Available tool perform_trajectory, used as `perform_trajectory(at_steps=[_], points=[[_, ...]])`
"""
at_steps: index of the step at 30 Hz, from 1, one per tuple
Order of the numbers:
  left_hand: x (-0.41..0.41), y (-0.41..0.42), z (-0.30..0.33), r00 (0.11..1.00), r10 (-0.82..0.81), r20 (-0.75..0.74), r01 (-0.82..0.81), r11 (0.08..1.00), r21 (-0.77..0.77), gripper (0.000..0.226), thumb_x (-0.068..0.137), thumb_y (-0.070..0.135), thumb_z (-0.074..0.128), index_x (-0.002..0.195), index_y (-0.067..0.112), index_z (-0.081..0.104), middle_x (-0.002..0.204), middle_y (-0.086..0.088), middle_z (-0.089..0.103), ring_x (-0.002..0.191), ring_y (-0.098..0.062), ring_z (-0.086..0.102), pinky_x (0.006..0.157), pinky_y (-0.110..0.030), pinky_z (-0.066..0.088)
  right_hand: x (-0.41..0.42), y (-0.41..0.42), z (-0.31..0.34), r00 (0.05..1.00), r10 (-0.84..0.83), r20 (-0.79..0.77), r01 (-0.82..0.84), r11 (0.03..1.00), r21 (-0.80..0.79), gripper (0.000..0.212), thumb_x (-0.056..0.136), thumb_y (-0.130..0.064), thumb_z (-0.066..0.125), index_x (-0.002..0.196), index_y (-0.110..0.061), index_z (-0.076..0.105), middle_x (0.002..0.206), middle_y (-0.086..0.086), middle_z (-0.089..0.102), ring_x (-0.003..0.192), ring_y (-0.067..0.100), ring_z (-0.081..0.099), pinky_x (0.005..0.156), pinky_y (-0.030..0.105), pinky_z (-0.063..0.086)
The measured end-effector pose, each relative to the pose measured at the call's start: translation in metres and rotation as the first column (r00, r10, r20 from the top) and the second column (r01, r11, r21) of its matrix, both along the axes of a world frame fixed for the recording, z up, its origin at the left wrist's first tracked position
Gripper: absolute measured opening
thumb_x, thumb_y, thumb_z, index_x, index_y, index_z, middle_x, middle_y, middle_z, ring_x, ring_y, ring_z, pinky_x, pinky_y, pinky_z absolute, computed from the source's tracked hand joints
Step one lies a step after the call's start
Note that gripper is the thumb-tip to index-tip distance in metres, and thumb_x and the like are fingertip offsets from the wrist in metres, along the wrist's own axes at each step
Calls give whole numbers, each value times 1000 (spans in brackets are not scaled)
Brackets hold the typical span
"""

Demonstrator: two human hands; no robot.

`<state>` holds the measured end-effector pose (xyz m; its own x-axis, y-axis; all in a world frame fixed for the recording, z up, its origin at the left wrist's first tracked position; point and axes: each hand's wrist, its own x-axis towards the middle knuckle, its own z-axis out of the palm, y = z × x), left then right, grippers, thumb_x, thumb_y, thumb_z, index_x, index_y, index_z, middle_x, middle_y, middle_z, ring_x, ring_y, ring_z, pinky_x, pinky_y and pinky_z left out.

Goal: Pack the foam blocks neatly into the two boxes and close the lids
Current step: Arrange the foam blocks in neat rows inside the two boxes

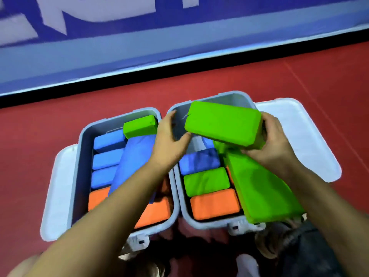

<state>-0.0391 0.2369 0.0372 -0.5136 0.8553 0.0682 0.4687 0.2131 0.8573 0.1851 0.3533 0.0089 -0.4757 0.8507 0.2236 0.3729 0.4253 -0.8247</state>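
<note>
Here, 2 pale blue-grey boxes sit side by side on a red floor (299, 80), both with lids swung open to the outer sides: the left box (79, 156) with its lid (58, 188) lying to the left, the right box (225, 97) with its lid (295, 124) lying to the right. The right hand (273, 140) grasps 1 large green foam block (221, 122) at its right end, fingers curled round that end, and holds it tilted above the far half of the right box. The left hand (169, 140) reaches across the gap between the boxes; its thumb touches the block's near left corner while its fingers lie fairly straight by the right box's far-left rim, so it is steadying rather than gripping. Inside the right box lie 1 blue block (197, 160), 1 green block (205, 181) and 1 orange block (215, 204) in a row, with a long green block (261, 188) leaning tilted over its right wall. The left box holds 3 blue blocks (107, 154) stacked in a column, orange blocks (153, 212) at the near end, a long blue block (135, 156) lying slanted across them, and a small green block (139, 125) propped at the far end. A blue and white banner (139, 47) runs along the far edge of the floor.
</note>
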Motion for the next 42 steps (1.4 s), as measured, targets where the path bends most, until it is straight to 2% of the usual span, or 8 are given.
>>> perform_trajectory(at_steps=[2,4,7,14,18,21,31,42], points=[[7,-4,35,931,-239,-274,257,966,30,86,69,38,52,145,5,30,149,-10,30,140,-23,28,116,-23,18,2,-3,5,1000,9,26,-10,999,37,85,54,-15,82,129,-9,45,121,6,46,113,18,46,95,25,37],[24,-8,56,715,-479,-508,447,873,-194,95,66,37,52,151,14,18,158,-10,12,146,-28,11,119,-42,13,5,-6,12,999,28,46,-31,998,61,86,55,-3,85,130,-7,45,122,6,46,117,21,45,98,23,35],[46,-4,58,492,-610,-621,348,792,-502,107,73,37,68,152,29,-5,160,-2,-11,147,-26,-10,115,-60,7,13,-8,20,996,50,68,-54,997,64,89,55,2,84,133,-8,43,122,0,43,117,11,41,98,14,28],[57,19,62,480,-486,-731,379,866,-327,101,68,37,71,148,31,11,135,-4,41,123,-28,39,96,-64,38,19,-11,23,992,103,77,-105,994,16,90,63,4,74,141,-20,36,142,1,36,134,15,34,104,13,24],[32,34,69,670,-369,-645,245,929,-277,101,66,27,79,150,19,23,124,-14,46,110,-38,49,95,-47,43,24,-5,17,996,41,78,-31,992,-124,108,68,-19,84,150,-22,12,155,4,18,144,14,17,112,21,19],[8,47,69,711,-292,-640,108,944,-312,97,66,28,76,149,23,26,128,-15,45,115,-39,47,96,-51,42,27,-2,4,969,67,236,-21,981,-194,107,71,-34,80,151,-28,10,157,7,14,145,21,16,116,34,21],[-7,85,4,721,-465,-514,-21,727,-687,101,66,32,78,149,26,19,130,-16,40,119,-41,45,95,-54,44,30,1,-8,956,88,281,-5,959,-284,102,74,-40,75,151,-31,9,154,11,22,141,27,26,112,35,28],[4,120,-73,704,-595,-388,-14,534,-846,104,77,54,68,149,42,-6,146,-6,27,135,-33,30,105,-59,34,23,6,-4,968,97,233,-12,940,-341,99,76,-37,74,150,-31,10,149,9,27,137,22,30,109,31,29]])
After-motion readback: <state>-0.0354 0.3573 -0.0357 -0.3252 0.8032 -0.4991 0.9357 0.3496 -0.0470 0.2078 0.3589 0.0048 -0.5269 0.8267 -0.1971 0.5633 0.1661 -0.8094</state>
